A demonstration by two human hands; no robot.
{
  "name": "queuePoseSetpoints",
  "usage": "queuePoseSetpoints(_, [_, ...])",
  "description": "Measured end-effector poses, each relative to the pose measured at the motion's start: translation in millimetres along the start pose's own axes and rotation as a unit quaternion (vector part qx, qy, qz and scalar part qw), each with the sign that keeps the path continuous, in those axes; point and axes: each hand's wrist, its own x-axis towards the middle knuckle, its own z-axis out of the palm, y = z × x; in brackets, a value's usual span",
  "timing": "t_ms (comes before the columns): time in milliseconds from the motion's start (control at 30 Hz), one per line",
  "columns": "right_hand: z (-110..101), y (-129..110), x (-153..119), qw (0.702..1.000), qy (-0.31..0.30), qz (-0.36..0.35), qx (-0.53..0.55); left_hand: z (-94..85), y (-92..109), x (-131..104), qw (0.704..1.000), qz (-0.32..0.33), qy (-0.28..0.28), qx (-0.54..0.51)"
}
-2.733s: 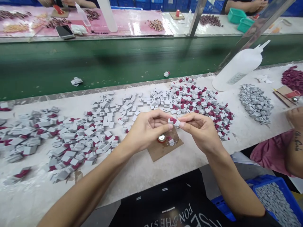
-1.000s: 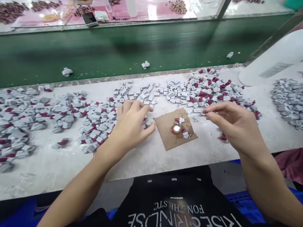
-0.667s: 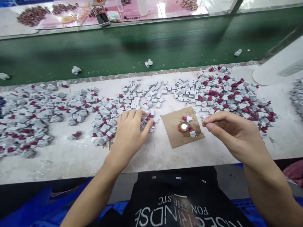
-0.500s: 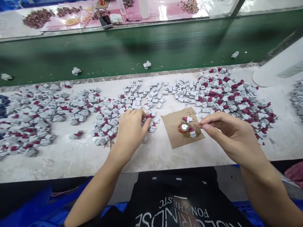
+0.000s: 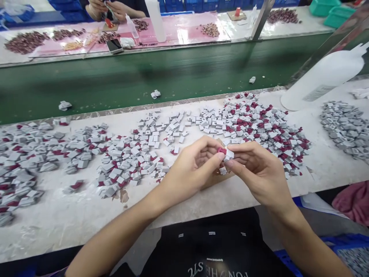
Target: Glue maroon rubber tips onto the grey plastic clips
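Note:
My left hand (image 5: 193, 167) and my right hand (image 5: 261, 171) meet over a piece of brown cardboard (image 5: 215, 181). Between their fingertips is a small grey-and-dark-red plastic piece (image 5: 228, 154). The left thumb and fingers pinch its red side, and the right thumb and index finger close on its grey side. Whether a smaller part is also in the right fingertips, I cannot tell. Just below the fingers, another small light-grey piece (image 5: 223, 170) lies on the cardboard, most of which the hands cover.
Heaps of similar grey-and-red pieces lie left (image 5: 123, 169) and right (image 5: 268, 127). A white bottle (image 5: 323, 79) stands at the right beside a grey heap (image 5: 344, 127). Beyond runs a green conveyor belt (image 5: 115, 82) with scattered pieces. A co-worker's hands (image 5: 111, 9) are across it.
My left hand has come from the left heap to the cardboard, bringing a grey-and-red piece to my right hand. The right hand has met it there. The view has tilted up and shifted right.

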Motion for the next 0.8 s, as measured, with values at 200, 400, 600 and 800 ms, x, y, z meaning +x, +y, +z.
queuePoseSetpoints(200, [-20.5,15.7,-3.0,0.994,0.047,0.022,-0.097,-31.3,-25.7,52.1,0.968,0.010,-0.010,0.251])
queuePoseSetpoints(400, [-18.7,21.2,-13.7,0.987,0.004,0.028,-0.160,-49.6,-67.9,107.2,0.885,0.054,0.133,0.442])
queuePoseSetpoints(600, [-10.2,24.7,-17.5,0.982,-0.018,0.024,-0.186,-43.1,-67.7,113.2,0.877,0.042,0.145,0.456])
queuePoseSetpoints(800, [-4.8,22.3,-12.5,0.977,-0.045,0.005,-0.206,-41.6,-53.5,102.8,0.940,0.032,0.153,0.305])
